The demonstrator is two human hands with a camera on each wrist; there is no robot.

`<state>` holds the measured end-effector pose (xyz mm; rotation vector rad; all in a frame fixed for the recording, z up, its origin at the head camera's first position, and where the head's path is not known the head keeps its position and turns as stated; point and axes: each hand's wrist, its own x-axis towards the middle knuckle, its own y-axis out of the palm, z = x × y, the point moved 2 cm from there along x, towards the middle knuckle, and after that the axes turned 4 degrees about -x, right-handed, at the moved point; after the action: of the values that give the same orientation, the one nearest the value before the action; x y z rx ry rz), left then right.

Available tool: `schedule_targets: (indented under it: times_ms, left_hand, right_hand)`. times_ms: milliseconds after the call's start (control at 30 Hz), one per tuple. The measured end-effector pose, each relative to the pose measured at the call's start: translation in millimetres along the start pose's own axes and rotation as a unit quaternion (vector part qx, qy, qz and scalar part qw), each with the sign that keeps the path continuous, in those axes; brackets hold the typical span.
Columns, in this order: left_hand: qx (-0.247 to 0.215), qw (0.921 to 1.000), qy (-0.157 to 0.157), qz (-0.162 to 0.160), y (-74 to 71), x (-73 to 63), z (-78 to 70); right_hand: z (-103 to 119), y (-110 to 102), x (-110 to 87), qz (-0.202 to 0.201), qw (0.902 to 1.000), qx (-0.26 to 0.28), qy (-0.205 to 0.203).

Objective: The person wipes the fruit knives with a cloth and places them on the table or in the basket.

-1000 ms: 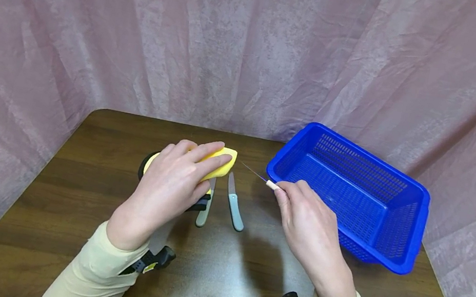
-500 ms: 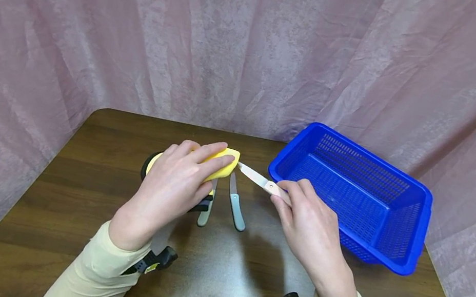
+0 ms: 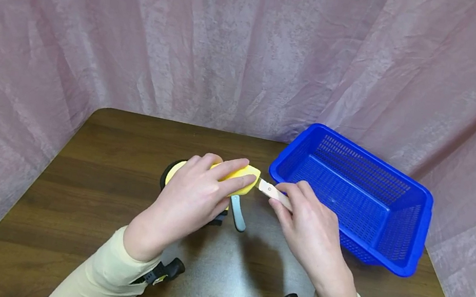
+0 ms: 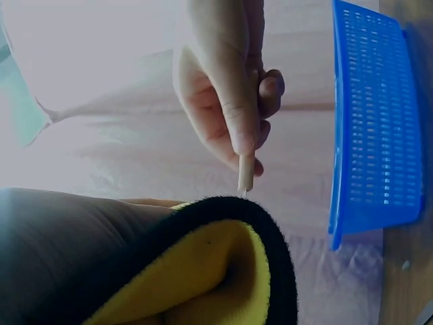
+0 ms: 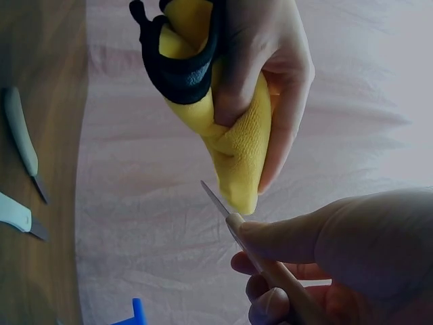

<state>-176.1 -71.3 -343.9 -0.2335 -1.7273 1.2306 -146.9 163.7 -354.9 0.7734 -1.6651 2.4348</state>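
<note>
My left hand [image 3: 196,188] grips a folded yellow cloth [image 5: 240,152] with black edging. The folded tip of the cloth lies along the blade [image 5: 214,198] of a small knife. My right hand [image 3: 308,222] pinches that knife by its pale cream handle [image 3: 275,193], with the thumb along one side. In the head view the cloth hides most of this blade. Below the hands a second knife [image 3: 237,213] with a light blue handle lies on the table, its blade covered from above. A third knife [image 5: 20,132], greenish-handled, shows beside it in the right wrist view.
A blue perforated plastic basket [image 3: 411,248] stands to the right, close to my right hand. The brown wooden table [image 3: 73,185] ends at a pink curtain [image 3: 216,51] behind. Both wrists carry a strapped black camera.
My left hand has moved right and slightly nearer with the cloth, which now covers the blade. The right hand has turned the knife from edge-on to flat. The greenish-handled knife has become hidden in the head view.
</note>
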Motion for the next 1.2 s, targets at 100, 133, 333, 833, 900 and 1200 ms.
schedule_targets:
  times_ms: [100,133,333,833,900,1200]
  left_hand:
    - [-0.002,1.0,0.004,0.004,1.9,0.2,-3.7]
    - [-0.003,1.0,0.006,0.007,2.5,0.0,-4.8]
    - [0.003,0.9996,0.014,0.023,5.1,-0.3,-9.1]
    - [0.011,0.9991,0.014,0.038,6.5,-0.7,-9.1]
    - [0.013,0.9991,0.017,0.036,6.3,-1.0,-8.7]
    - [0.014,0.9994,0.021,0.025,5.9,-0.9,-7.2]
  right_hand:
    - [0.3,0.5,-0.2,0.005,1.0,0.0,0.0]
    - [0.5,0.7,-0.2,0.006,1.0,0.0,0.001]
    - [1.7,1.0,0.1,0.015,0.9999,0.001,0.002]
    - [4.1,0.4,-0.1,0.014,0.9998,0.007,-0.013]
    - [4.3,0.4,-0.3,0.013,0.9998,0.009,-0.015]
    - [3.7,-0.2,-0.2,0.009,0.9997,0.011,-0.018]
